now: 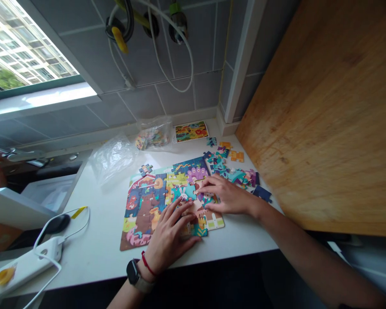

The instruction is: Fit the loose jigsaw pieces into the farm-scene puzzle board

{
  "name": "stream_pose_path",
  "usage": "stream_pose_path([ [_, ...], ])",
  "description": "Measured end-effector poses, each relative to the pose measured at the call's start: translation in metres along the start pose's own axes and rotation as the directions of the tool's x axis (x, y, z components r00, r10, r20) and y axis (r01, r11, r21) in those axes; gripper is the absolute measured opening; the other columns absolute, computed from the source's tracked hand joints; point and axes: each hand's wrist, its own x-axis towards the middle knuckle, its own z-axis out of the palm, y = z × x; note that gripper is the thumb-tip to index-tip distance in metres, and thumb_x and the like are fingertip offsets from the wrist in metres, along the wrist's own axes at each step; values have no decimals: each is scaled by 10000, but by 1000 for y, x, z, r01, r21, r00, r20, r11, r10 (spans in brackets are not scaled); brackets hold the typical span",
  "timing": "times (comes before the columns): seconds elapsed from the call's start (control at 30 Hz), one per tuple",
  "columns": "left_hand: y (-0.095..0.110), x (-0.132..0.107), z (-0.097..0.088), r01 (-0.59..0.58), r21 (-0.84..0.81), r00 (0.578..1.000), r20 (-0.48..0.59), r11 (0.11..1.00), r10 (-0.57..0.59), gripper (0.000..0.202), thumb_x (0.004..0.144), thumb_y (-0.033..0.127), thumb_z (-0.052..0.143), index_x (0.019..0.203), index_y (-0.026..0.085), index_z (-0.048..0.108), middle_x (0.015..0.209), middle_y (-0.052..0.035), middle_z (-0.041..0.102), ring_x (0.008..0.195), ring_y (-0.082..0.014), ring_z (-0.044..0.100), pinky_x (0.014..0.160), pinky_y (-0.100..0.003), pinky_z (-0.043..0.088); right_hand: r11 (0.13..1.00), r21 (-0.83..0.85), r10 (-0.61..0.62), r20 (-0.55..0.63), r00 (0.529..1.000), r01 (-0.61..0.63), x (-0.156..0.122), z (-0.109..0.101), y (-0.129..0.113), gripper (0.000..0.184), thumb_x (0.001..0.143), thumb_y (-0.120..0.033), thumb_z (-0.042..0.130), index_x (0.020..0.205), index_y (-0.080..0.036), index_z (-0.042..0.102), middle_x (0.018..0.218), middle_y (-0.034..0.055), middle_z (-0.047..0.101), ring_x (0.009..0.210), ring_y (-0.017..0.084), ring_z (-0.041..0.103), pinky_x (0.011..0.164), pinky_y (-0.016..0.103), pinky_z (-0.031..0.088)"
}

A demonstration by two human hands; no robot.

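Observation:
A colourful animal jigsaw puzzle, largely fitted together, lies on the white counter in front of me. My left hand rests on its lower middle, fingers spread and flat, with a dark watch and a red cord at the wrist. Over the puzzle's right side, my right hand has its thumb and fingers around a purple and teal puzzle piece. Whether that piece is seated or lifted I cannot tell. Partly beneath the left thumb is a teal piece with yellow leaves.
Loose puzzle pieces lie right of the puzzle, beside the wooden panel. Behind stand a bag of pieces, a crumpled plastic bag and a picture card. A white power strip with cables sits at left.

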Motion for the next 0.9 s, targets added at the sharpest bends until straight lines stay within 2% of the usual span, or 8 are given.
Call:
stream_pose_path([
  [0.13,-2,0,-3,15,-93,999,-47,996,-19,357,946,421,763,1245,252,664,1492,-101,616,1532,-371,400,1166,-587,493,999,-24,-31,38,999,32,-2,5,-7,468,839,-132,807,1296,-170,716,1267,124,677,1224,259,615,1095,409,501],
  [0.27,-4,-3,-6,25,-161,990,-135,987,-47,418,931,387,786,1300,251,642,1402,-110,673,1502,-357,447,1151,-555,510,999,-37,-39,30,999,40,-1,10,-11,396,883,-188,807,1266,-167,710,1249,132,676,1219,261,625,1051,396,538],
  [0.4,-4,-5,-7,0,-182,977,-211,983,-39,385,936,394,780,1266,239,657,1287,-110,721,1420,-342,536,1100,-515,550,999,-22,-45,-85,995,43,3,7,-10,176,1022,-210,643,1160,-169,742,1110,102,718,1070,218,672,981,361,554],
  [0.47,-3,-4,-7,-15,-153,979,-204,988,-16,383,937,409,778,1262,242,664,1270,-106,727,1407,-346,546,1087,-515,555,999,-8,-50,-164,985,49,4,4,-9,183,1056,-216,583,1094,-165,754,1039,90,740,1022,213,677,957,355,550],
  [0.53,-2,-2,-6,-23,-103,985,-173,994,5,384,941,412,774,1271,248,666,1280,-101,726,1405,-355,544,1084,-528,551,998,19,-55,-190,980,60,4,4,-7,187,1056,-212,575,1061,-163,755,1025,87,762,1008,210,690,946,346,545],
  [0.63,0,0,-4,-48,-50,990,-135,998,41,364,959,402,752,1278,251,664,1272,-94,731,1390,-355,555,1073,-528,556,997,51,-57,-82,995,62,3,9,-7,159,1024,-206,615,1077,-173,760,1058,84,789,985,200,723,913,317,546],
  [0.77,1,-1,-1,-61,-25,993,-100,998,58,359,971,374,736,1301,259,657,1296,-86,720,1404,-346,542,1088,-521,554,1000,22,-12,91,996,10,1,17,-10,146,967,-200,663,1053,-194,780,986,64,811,867,193,747,773,273,537],
  [0.9,-1,-4,2,-42,16,997,-61,999,43,398,972,349,721,1354,275,637,1391,-87,666,1462,-361,479,1118,-554,534,1000,25,-7,93,996,5,0,16,-12,208,924,-115,639,1055,-187,783,1000,64,823,876,190,758,782,258,535],
])
